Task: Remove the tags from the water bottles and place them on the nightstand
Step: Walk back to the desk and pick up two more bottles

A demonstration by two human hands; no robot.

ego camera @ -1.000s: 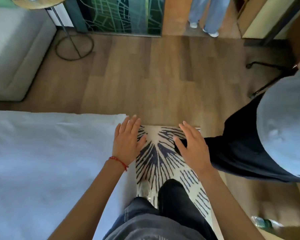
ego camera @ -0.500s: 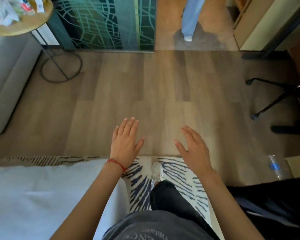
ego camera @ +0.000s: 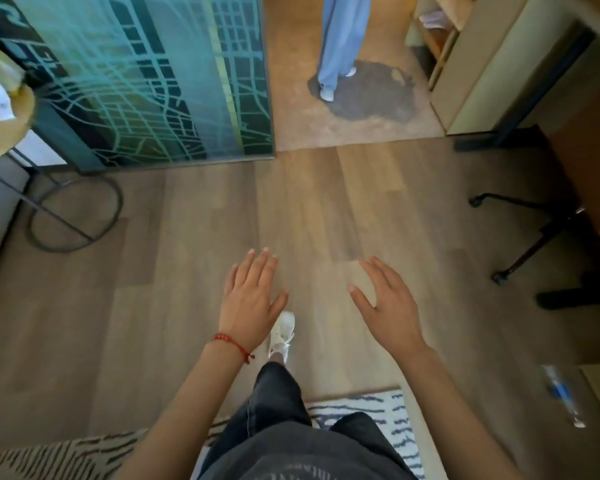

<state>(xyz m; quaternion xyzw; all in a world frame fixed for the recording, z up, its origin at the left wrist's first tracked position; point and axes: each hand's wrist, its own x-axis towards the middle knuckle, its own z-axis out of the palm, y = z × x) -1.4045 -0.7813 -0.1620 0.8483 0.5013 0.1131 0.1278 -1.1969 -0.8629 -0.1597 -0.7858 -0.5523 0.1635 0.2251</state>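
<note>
One clear water bottle with a blue label shows blurred at the lower right, beside a pale surface at the frame's edge. I cannot make out a tag on it. My left hand, with a red thread bracelet at the wrist, is held out flat over the wooden floor, fingers straight, holding nothing. My right hand is also held out with fingers spread and empty. Both hands are far from the bottle. No nightstand is plainly in view.
A striped rug lies under my legs. A round side table on a wire ring base stands at left by a teal patterned panel. An office chair base is at right. Another person's legs stand ahead.
I have walked forward off the rug and away from the white bed, which has left the view. The floor ahead and the standing person appear closer. Both hands stay flat and empty.
</note>
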